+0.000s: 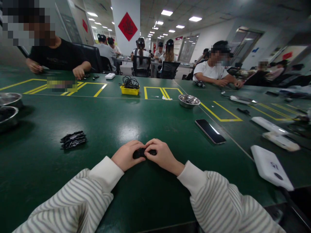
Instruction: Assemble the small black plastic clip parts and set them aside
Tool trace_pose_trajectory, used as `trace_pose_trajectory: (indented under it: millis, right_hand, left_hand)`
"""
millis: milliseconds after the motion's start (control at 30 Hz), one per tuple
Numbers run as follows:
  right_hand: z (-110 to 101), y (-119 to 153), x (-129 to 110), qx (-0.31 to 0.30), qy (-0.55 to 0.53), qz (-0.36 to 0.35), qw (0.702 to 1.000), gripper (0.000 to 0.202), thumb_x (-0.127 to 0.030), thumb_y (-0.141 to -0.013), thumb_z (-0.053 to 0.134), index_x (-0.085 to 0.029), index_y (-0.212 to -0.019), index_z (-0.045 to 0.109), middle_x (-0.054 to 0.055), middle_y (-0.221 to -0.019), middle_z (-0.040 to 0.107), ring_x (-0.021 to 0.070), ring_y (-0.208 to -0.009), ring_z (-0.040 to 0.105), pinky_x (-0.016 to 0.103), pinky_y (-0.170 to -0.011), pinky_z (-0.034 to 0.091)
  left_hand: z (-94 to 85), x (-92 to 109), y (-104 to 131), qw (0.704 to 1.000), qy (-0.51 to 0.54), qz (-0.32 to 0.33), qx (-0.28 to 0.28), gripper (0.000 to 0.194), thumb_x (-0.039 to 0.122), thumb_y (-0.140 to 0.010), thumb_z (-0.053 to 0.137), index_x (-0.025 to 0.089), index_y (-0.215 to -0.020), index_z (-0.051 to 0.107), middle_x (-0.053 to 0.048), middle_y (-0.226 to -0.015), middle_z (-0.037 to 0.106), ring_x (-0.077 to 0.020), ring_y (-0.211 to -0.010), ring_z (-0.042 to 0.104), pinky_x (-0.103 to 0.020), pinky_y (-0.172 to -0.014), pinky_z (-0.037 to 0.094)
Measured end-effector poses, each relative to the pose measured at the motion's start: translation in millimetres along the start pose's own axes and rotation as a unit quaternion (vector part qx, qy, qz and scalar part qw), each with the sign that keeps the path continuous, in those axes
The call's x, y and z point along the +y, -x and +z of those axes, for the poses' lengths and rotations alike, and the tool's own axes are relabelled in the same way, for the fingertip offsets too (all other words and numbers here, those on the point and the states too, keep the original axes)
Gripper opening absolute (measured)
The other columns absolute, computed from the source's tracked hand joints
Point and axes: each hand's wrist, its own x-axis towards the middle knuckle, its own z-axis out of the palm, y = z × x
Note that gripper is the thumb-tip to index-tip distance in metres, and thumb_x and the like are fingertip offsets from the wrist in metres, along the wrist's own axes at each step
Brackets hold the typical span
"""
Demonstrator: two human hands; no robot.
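Note:
Close together above the green table [102, 123], my left hand [126, 154] and my right hand [164, 157] are both curled around a small black object [139, 153]. Its dark surface shows between my left thumb and fingers, and a dark end sticks out past my right fingertips. The fingers cover most of it, so I cannot make out its kind or whether it is one piece or two. Off to the left of my left hand lies a stacked bundle of slim, shiny black pieces [73, 140].
A phone [210, 131] lies right of my hands, with white devices [270, 166] farther right. Beyond stand a metal bowl [189, 101] and a yellow bin [129, 90] of black cables. More metal bowls [9, 118] are at the left edge. Co-workers sit across the table.

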Motion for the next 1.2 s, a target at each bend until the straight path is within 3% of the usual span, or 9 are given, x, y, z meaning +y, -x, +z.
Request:
trace_pose_trajectory:
  millis: [133,400,667,833,1000,1200]
  right_hand:
    - [0.5,0.7,0.3,0.006,0.008,0.005,1.000,0.004,-0.018,-0.068,0.059,-0.017,-0.068,0.063,0.002,-0.087,0.058,0.0129,-0.080,0.053,0.025,-0.071,0.042]
    - [3.8,1.5,0.9,0.012,0.005,0.010,1.000,0.007,-0.019,-0.070,0.058,-0.018,-0.068,0.064,0.003,-0.083,0.059,0.0132,-0.079,0.054,0.026,-0.071,0.041]
    - [-5.3,-2.6,1.9,0.008,-0.016,0.019,1.000,0.008,-0.019,-0.071,0.057,-0.018,-0.066,0.064,0.002,-0.083,0.062,0.0126,-0.078,0.055,0.025,-0.071,0.041]
    - [-21.2,-8.1,17.7,0.061,-0.006,0.086,0.994,0.012,-0.023,-0.074,0.054,-0.016,-0.071,0.064,0.003,-0.076,0.062,0.0103,-0.067,0.053,0.022,-0.060,0.039]
    - [-20.3,-8.5,26.9,0.012,0.044,0.111,0.993,0.011,-0.028,-0.069,0.061,-0.020,-0.074,0.067,0.002,-0.077,0.061,0.0094,-0.062,0.050,0.023,-0.059,0.038]
    - [-21.2,-13.5,21.2,-0.009,0.115,0.112,0.987,0.011,-0.027,-0.071,0.059,-0.021,-0.070,0.068,0.003,-0.072,0.062,0.0118,-0.064,0.054,0.023,-0.057,0.039]
  left_hand:
    - [0.1,-5.4,1.9,0.998,0.029,0.054,0.005,0.040,0.019,-0.070,0.060,0.017,-0.109,0.050,-0.006,-0.104,0.054,-0.0166,-0.094,0.052,-0.029,-0.083,0.044]
    - [0.5,-12.9,2.3,0.993,0.022,0.114,0.024,0.031,0.020,-0.076,0.055,0.021,-0.107,0.055,-0.006,-0.101,0.059,-0.0155,-0.091,0.055,-0.028,-0.079,0.047]
    - [0.2,-12.7,1.6,0.993,-0.006,0.119,0.025,0.027,0.019,-0.075,0.056,0.019,-0.102,0.060,-0.008,-0.100,0.061,-0.0166,-0.090,0.057,-0.029,-0.077,0.049]
    - [1.1,-10.9,0.9,0.994,-0.017,0.102,0.026,0.026,0.018,-0.073,0.057,0.016,-0.099,0.061,-0.009,-0.100,0.061,-0.0170,-0.089,0.058,-0.029,-0.077,0.049]
    - [0.7,-6.5,1.5,0.996,-0.018,0.085,0.020,0.026,0.017,-0.073,0.056,0.018,-0.099,0.060,-0.008,-0.101,0.060,-0.0169,-0.090,0.057,-0.031,-0.077,0.048]
    - [0.0,0.0,1.7,0.996,0.010,0.093,-0.007,0.027,0.017,-0.073,0.056,0.019,-0.100,0.060,-0.007,-0.101,0.059,-0.0169,-0.090,0.056,-0.030,-0.076,0.048]
